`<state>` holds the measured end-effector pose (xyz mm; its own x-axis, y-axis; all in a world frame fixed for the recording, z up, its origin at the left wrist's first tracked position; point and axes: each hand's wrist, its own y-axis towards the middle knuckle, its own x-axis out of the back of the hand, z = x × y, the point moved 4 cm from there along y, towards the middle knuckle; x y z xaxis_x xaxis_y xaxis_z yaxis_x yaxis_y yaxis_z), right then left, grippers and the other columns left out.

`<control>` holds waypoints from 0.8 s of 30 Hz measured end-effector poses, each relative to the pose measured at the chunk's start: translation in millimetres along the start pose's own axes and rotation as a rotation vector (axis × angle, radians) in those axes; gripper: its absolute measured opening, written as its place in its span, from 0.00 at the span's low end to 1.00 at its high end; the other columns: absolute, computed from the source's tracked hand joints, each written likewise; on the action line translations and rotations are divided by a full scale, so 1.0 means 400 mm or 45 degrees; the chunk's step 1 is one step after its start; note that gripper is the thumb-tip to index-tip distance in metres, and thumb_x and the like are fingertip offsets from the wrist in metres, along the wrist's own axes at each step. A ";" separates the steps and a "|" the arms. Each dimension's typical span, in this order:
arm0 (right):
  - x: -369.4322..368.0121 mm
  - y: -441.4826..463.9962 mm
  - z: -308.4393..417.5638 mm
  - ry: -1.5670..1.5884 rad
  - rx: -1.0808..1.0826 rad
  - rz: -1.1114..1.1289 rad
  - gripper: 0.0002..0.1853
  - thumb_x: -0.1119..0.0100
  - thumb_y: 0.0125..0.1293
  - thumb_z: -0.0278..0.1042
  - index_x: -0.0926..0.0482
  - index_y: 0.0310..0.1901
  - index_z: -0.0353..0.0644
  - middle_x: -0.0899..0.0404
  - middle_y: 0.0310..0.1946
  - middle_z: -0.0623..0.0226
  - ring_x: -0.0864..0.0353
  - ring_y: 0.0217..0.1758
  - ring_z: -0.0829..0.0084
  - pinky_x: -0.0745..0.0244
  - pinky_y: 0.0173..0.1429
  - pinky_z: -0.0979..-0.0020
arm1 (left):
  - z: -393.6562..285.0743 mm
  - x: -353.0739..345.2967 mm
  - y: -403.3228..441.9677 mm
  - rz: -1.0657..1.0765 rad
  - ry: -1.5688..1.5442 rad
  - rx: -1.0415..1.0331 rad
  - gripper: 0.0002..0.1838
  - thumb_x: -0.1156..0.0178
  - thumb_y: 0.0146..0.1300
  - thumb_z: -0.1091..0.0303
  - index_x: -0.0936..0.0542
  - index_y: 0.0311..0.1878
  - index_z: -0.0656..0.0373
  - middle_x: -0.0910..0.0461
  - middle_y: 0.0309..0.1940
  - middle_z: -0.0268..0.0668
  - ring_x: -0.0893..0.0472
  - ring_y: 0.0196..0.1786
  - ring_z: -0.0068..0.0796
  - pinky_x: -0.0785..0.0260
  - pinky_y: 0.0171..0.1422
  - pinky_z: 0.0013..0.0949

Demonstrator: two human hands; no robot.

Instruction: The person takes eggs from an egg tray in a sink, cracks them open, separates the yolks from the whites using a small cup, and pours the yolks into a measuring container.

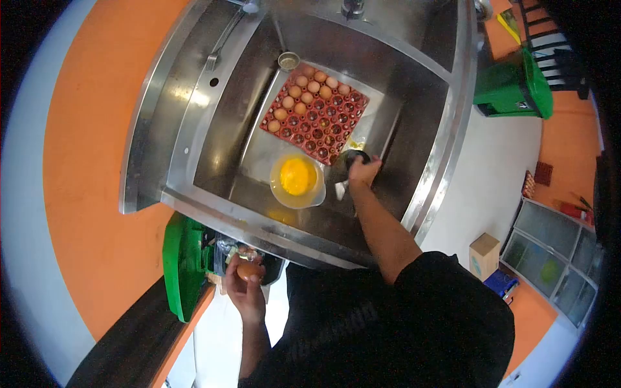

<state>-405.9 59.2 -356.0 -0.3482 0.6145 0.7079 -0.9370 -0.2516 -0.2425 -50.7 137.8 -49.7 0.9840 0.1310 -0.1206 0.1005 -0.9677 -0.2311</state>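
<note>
Grasps brown rounded egg in left fingers, dark rounded object in right fingers; could, by careless sideways swing, tip translucent plastic bowl of yellow liquid.

Dark object partly hidden (right hand)

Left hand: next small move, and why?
Probably open the left hand and, if the rounded brown eggshell is empty, drop it into the green plastic bin. The hand appears above the bin's opening, and yellow liquid egg sits in the translucent round bowl. Can't see inside the shell.
</note>
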 end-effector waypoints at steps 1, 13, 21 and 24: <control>0.010 -0.022 0.084 0.012 0.235 0.002 0.21 0.38 0.59 0.36 0.26 0.54 0.39 0.23 0.47 0.52 0.23 0.48 0.56 0.27 0.54 0.57 | 0.004 -0.001 0.005 -0.004 -0.017 0.024 0.30 0.36 0.65 0.66 0.35 0.67 0.62 0.31 0.59 0.42 0.23 0.59 0.41 0.25 0.56 0.37; -0.344 -0.092 0.506 -0.708 1.805 0.595 0.21 0.42 0.58 0.35 0.24 0.56 0.50 0.25 0.53 0.65 0.29 0.61 0.61 0.33 0.64 0.59 | 0.005 0.046 -0.042 -0.128 0.052 0.227 0.29 0.31 0.60 0.62 0.30 0.62 0.58 0.32 0.55 0.40 0.25 0.58 0.44 0.26 0.59 0.43; -0.425 -0.217 0.507 -0.593 2.303 0.923 0.16 0.51 0.63 0.34 0.24 0.52 0.53 0.26 0.53 0.71 0.29 0.61 0.66 0.32 0.62 0.64 | 0.028 0.055 -0.040 -0.183 0.031 0.269 0.28 0.30 0.59 0.65 0.29 0.60 0.58 0.32 0.53 0.38 0.23 0.55 0.46 0.24 0.56 0.41; -0.469 -0.225 0.487 -0.620 2.392 0.892 0.15 0.52 0.63 0.34 0.24 0.51 0.53 0.26 0.54 0.71 0.28 0.61 0.66 0.30 0.62 0.64 | 0.014 0.040 -0.042 -0.204 0.013 0.257 0.28 0.30 0.58 0.63 0.30 0.60 0.58 0.31 0.53 0.38 0.23 0.54 0.44 0.25 0.59 0.45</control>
<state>-250.7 -178.9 -337.9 -0.2247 -0.0315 0.9739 0.6006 -0.7915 0.1130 -37.6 157.2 -53.1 0.9595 0.2757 -0.0574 0.2246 -0.8723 -0.4344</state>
